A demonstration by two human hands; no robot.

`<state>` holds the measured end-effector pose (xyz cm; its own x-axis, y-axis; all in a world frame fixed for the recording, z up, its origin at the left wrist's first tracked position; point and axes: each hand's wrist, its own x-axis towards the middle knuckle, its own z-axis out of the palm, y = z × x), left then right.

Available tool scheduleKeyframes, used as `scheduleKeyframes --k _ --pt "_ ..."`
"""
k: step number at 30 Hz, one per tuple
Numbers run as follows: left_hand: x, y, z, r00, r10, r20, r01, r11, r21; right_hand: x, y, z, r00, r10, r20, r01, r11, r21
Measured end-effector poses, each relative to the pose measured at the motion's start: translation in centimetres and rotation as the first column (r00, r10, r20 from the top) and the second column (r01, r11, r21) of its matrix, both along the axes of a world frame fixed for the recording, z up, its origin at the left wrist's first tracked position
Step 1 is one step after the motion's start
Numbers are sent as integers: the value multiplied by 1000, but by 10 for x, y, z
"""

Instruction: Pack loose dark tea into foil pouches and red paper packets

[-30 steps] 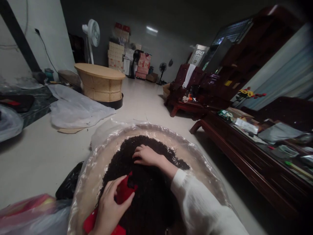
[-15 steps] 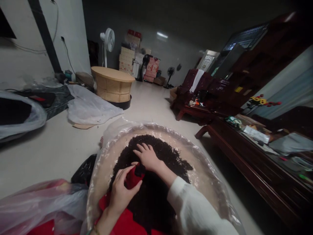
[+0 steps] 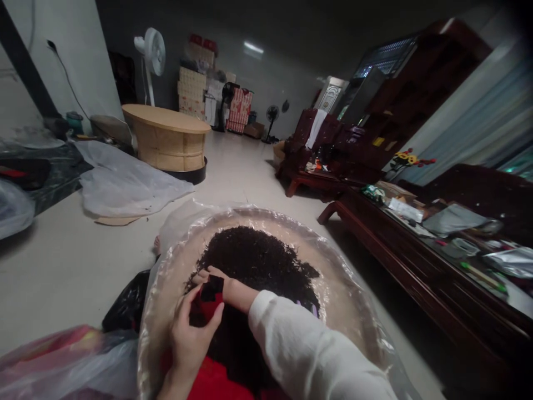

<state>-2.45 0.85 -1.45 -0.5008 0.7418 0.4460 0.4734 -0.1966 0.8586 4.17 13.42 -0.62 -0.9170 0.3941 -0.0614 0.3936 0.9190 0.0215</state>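
Pinching a small red packet (image 3: 211, 306), black on top, in the left hand (image 3: 190, 332), over a crumbly black heap (image 3: 252, 253). Cannot tell about fingers of the right hand (image 3: 229, 287), partly hidden behind.

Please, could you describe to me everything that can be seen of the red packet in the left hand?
The red packet is small, red outside and dark at its upper end, though the blur hides whether that dark is filling or lining. Its material is unclear. The thumb and fingers of the left hand hold it over the dark heap. Behind it is the right hand, partly hidden; contact there cannot be told.
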Motion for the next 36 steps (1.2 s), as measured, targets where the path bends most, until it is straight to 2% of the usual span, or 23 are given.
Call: scheduleKeyframes --k 2,5,8,11,13,16,19,22,25,28,32,36 --pt "0 0 1 1000 -1 4 1 1000 17 19 -11 12 997 65 31 -65 998 11" --pt "2 0 4 1000 8 -16 -8 999 34 55 -25 39 991 118 63 -124 988 95" --pt "6 1 9 998 -30 -62 31 999 16 95 -38 66 999 49 -4 -48 986 158" --pt "13 0 15 985 -102 -142 100 995 -19 129 -53 78 992 -82 -94 93 989 116" --pt "17 0 18 967 -160 -197 157 987 -31 146 -62 77 967 -171 -187 183 982 47" --pt "22 0 18 942 -232 -243 230 972 -40 162 -73 66 883 -297 -363 289 954 -79" --pt "24 2 15 934 -250 -256 244 968 -57 171 -80 54 770 -407 -491 342 913 -221" --pt "25 3 11 930 -255 -265 240 967 -85 178 -83 49 673 -507 -539 370 861 -348" --pt "24 4 9 923 -263 -282 246 965 -94 186 -86 51 605 -598 -526 413 800 -435" --pt "23 4 8 917 -261 -301 246 965 -86 193 -90 52 572 -671 -472 497 741 -451" --pt "19 6 6 915 -246 -320 230 969 -90 192 -96 49 569 -736 -367 595 676 -434" --pt "15 7 4 913 -231 -337 218 973 -78 171 -98 53 593 -750 -293 656 661 -365"
